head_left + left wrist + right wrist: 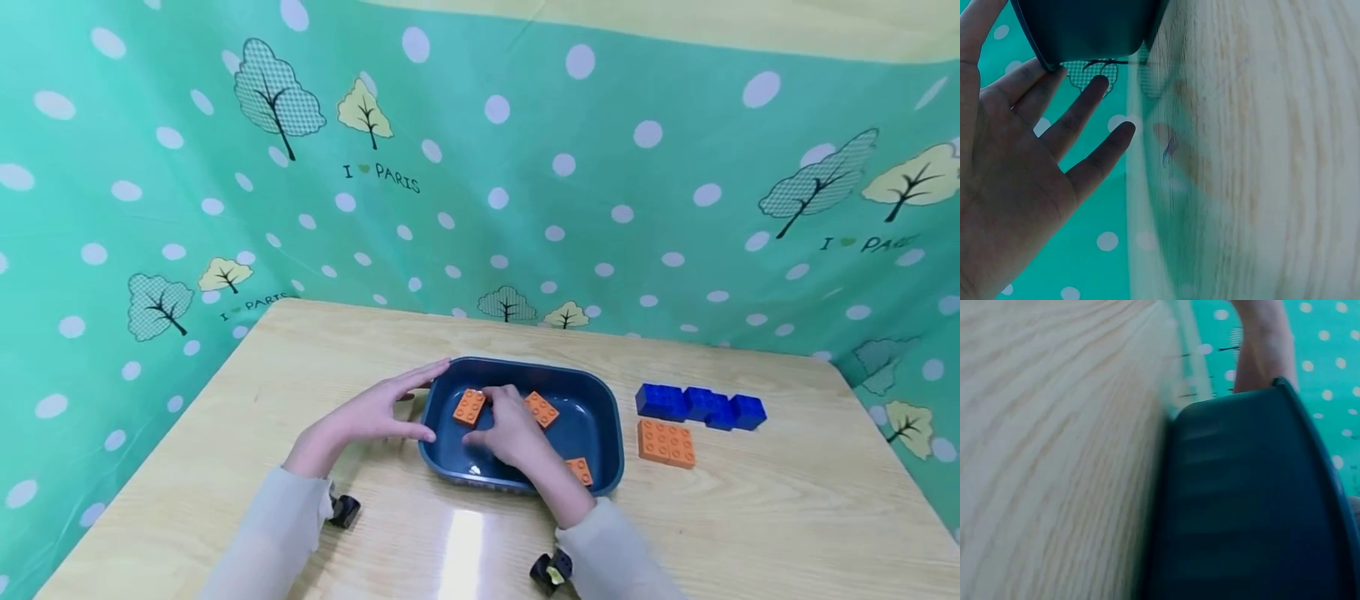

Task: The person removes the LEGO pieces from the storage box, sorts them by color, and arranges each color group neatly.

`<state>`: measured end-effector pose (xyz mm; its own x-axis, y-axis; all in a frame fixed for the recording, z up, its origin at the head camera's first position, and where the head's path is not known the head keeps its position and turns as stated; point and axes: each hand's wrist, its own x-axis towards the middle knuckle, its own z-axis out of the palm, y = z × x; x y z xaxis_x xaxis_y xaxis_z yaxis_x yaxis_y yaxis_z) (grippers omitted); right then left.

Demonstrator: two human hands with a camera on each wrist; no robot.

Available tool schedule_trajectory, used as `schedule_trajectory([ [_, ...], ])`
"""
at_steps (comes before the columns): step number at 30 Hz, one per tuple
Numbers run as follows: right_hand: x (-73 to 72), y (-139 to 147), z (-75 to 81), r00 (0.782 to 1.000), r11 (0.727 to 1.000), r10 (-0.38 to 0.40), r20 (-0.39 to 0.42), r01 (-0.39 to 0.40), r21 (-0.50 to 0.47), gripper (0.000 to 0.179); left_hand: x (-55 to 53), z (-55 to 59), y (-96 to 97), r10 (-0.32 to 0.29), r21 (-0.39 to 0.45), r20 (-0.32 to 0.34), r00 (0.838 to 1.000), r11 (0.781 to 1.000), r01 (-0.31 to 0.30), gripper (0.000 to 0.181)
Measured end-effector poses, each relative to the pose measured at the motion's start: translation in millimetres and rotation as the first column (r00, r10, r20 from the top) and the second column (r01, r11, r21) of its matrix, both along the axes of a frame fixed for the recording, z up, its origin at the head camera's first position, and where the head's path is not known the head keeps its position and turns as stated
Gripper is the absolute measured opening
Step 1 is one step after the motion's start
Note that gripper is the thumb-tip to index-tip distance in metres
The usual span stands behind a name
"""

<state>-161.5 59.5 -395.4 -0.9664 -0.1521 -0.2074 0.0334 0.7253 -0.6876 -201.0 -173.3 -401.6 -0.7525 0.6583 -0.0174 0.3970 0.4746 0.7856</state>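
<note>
A dark blue rectangular bin (600,392) stands on the table with three orange toy bricks showing inside. One orange brick (470,407) lies near its left end, another orange brick (543,409) towards the back, and a third orange brick (580,471) at the front right, partly behind my right forearm. My left hand (378,408) spreads around the bin's left end, fingertips at the rim; the left wrist view shows its fingers (1079,115) extended. Inside the bin is my right hand (513,429), thumb and fingers apart, fingertips beside the left brick. Its palm side is hidden.
Right of the bin, several blue bricks (701,404) form a row, with orange bricks (666,442) side by side in front of them. A green dotted cloth (525,167) hangs behind the wooden table (787,500). The bin's outer wall (1241,500) fills much of the right wrist view.
</note>
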Motion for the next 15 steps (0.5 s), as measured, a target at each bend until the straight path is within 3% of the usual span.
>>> schedule_trajectory([
  [5, -8.4, -5.2, 3.0, 0.992, 0.989, 0.031, -0.119, -0.012, 0.151, 0.059, -7.1, 3.6, 4.0, -0.003, 0.014, -0.016, 1.000, 1.000, 0.003, 0.094],
  [9, -7.1, -6.8, 1.7, 0.989, 0.991, 0.056, -0.139, -0.037, 0.131, 0.042, -6.0, 2.4, 0.7, -0.008, 0.017, -0.020, 1.000, 1.000, 0.008, 0.096],
  [12, -0.4, -11.0, -2.1, 0.989, 0.992, 0.095, -0.114, -0.084, 0.097, 0.047, 0.1, -1.6, -3.5, -0.012, 0.008, -0.013, 1.000, 1.000, 0.012, 0.095],
  [15, 3.9, -17.6, -2.1, 0.985, 0.983, 0.132, -0.111, -0.116, 0.141, 0.063, 3.0, -2.3, -4.5, -0.001, -0.001, -0.016, 1.000, 1.000, 0.001, 0.095],
])
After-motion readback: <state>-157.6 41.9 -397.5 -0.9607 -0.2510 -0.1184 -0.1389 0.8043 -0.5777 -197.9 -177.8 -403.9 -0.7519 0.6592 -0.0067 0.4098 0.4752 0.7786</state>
